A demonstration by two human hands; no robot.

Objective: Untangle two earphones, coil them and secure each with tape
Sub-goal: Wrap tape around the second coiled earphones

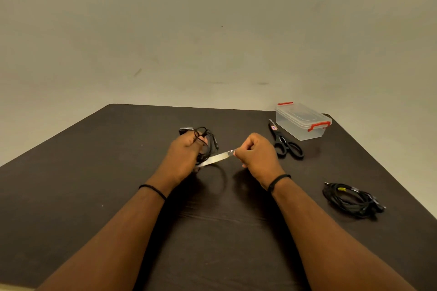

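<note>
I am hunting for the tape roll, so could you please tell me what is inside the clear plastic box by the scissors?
Through the clear box walls nothing shows inside; the red-clipped lid is shut. A dark patch under the lid is too blurred to identify.

The left hand [185,152] hides much of the coiled earphone [208,142]; the tape's [216,158] near end is unclear.
</note>
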